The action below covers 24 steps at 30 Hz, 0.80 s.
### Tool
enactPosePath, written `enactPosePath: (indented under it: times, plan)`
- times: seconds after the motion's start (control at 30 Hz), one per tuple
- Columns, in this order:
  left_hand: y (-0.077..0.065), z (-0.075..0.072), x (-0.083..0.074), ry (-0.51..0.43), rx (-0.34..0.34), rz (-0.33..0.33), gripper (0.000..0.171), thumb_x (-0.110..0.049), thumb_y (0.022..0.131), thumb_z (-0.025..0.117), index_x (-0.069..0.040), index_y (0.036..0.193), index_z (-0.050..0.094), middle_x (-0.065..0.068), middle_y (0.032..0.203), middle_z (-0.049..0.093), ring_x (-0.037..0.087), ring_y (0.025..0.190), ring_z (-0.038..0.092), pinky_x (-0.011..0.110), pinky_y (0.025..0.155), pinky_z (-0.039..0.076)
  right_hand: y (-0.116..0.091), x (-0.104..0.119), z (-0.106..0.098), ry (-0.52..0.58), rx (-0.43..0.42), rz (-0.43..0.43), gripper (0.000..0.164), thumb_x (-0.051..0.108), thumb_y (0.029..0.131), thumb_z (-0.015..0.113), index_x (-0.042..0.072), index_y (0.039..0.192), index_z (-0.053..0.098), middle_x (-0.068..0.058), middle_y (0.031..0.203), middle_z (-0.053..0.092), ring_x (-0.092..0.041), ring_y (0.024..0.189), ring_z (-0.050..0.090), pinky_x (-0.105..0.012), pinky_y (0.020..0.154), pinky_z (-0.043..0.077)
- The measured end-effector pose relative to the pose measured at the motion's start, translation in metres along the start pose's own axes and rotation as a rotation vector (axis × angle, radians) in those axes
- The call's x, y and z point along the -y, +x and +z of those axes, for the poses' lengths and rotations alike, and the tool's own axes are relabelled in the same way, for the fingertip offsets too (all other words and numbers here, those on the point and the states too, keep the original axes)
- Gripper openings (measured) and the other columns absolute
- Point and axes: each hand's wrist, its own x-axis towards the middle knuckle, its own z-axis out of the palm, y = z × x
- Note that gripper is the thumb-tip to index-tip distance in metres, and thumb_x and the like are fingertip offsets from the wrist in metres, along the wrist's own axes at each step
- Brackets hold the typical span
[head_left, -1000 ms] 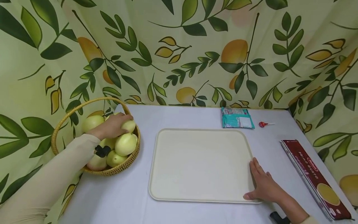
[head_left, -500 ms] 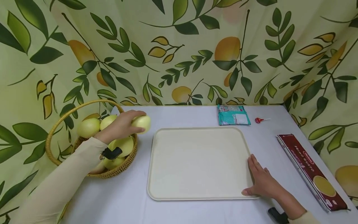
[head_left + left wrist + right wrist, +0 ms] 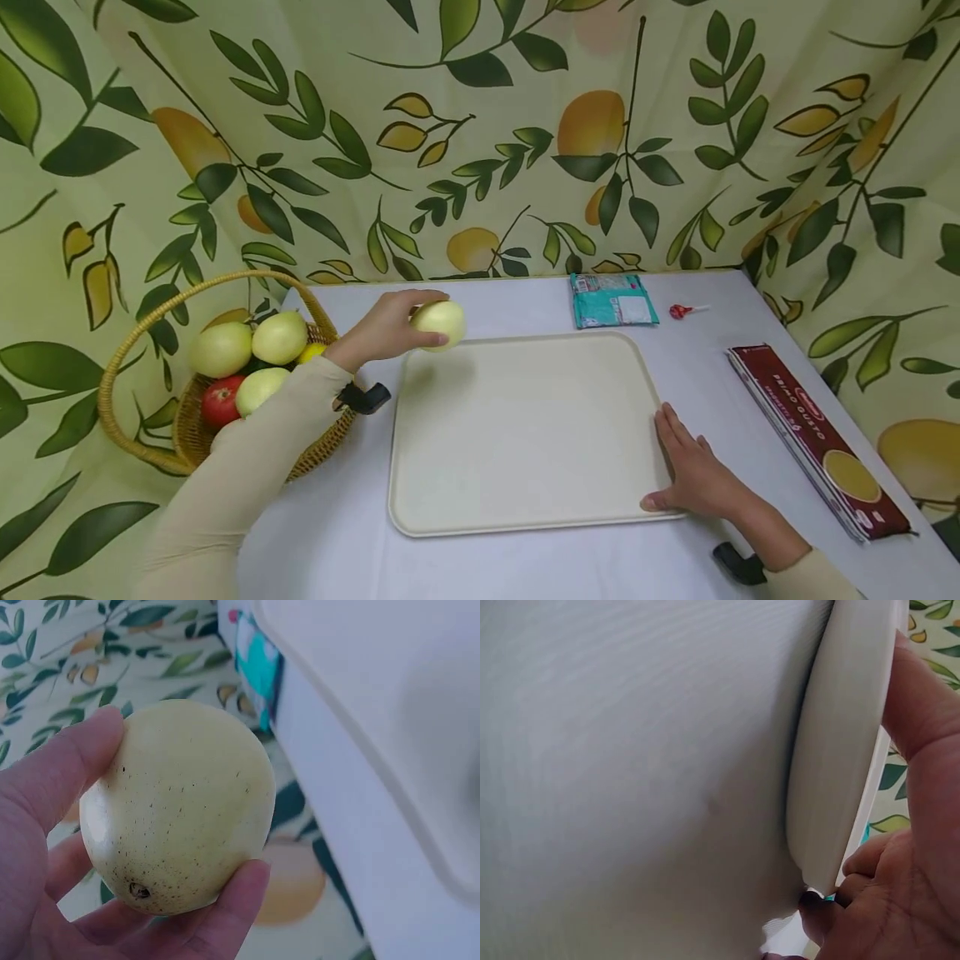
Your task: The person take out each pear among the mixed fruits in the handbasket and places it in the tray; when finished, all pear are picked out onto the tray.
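A round, pale yellow pear (image 3: 180,802) with brown specks is held in my left hand (image 3: 390,327). Thumb and fingertips grip it from opposite sides in the left wrist view. It hangs over the back-left corner of a cream tray (image 3: 525,433), casting a shadow there. At the tray's right edge rests my right hand (image 3: 701,479), fingers straight along the side and thumb on the front corner. The right wrist view shows this hand up against the tray's rim. A wicker basket (image 3: 330,442) on the left holds more pale pears (image 3: 279,337) and a red apple (image 3: 222,402).
The basket's tall handle (image 3: 112,367) arches up beside my left forearm. Behind the tray lie a turquoise packet (image 3: 611,300) and a red lollipop (image 3: 681,311). A long dark-red spaghetti pack (image 3: 817,442) lies along the right. Leaf-patterned cloth (image 3: 480,167) borders the white table.
My left hand has lifted the pear out of the basket and carried it right, over the tray's corner. The red apple has come into view. My right hand stays at the tray's edge.
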Motion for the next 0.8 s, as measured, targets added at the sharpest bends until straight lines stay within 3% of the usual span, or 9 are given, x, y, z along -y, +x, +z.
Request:
enactPosePath:
  times: [0.23, 0.43, 0.6, 0.8]
  plan:
    - [0.053, 0.056, -0.024, -0.054, 0.109, 0.069, 0.062, -0.029, 0.079, 0.079, -0.008, 0.133, 0.056, 0.008, 0.132, 0.06, 0.022, 0.105, 0.059, 0.036, 0.09, 0.048, 0.004, -0.004, 0.001, 0.01, 0.008, -0.002, 0.144, 0.061, 0.048, 0.084, -0.01, 0.149, 0.01, -0.03, 0.157, 0.004, -0.051, 0.138, 0.021, -0.074, 0.103, 0.015]
    - [0.088, 0.109, -0.039, -0.092, 0.189, 0.08, 0.063, -0.031, 0.08, 0.078, -0.01, 0.135, 0.055, 0.007, 0.134, 0.059, 0.02, 0.108, 0.054, 0.031, 0.089, 0.045, 0.003, -0.011, 0.003, 0.029, 0.002, -0.021, 0.143, 0.064, 0.05, 0.082, -0.006, 0.151, 0.009, -0.026, 0.159, 0.001, -0.049, 0.14, 0.018, -0.07, 0.108, 0.012]
    - [0.108, 0.144, -0.048, -0.127, 0.195, 0.056, 0.062, -0.034, 0.081, 0.077, -0.011, 0.135, 0.056, 0.006, 0.129, 0.062, 0.018, 0.11, 0.055, 0.025, 0.087, 0.044, 0.0, -0.015, 0.006, 0.038, -0.009, -0.036, 0.142, 0.066, 0.053, 0.08, -0.002, 0.152, 0.006, -0.022, 0.16, -0.001, -0.047, 0.142, 0.016, -0.067, 0.111, 0.009]
    - [0.121, 0.169, -0.063, -0.182, 0.176, 0.03, 0.062, -0.035, 0.081, 0.076, -0.012, 0.135, 0.055, 0.006, 0.126, 0.063, 0.018, 0.11, 0.056, 0.024, 0.086, 0.045, -0.001, -0.018, 0.006, 0.028, 0.008, -0.026, 0.143, 0.071, 0.053, 0.076, 0.0, 0.153, 0.003, -0.02, 0.161, -0.003, -0.044, 0.144, 0.012, -0.064, 0.113, 0.005]
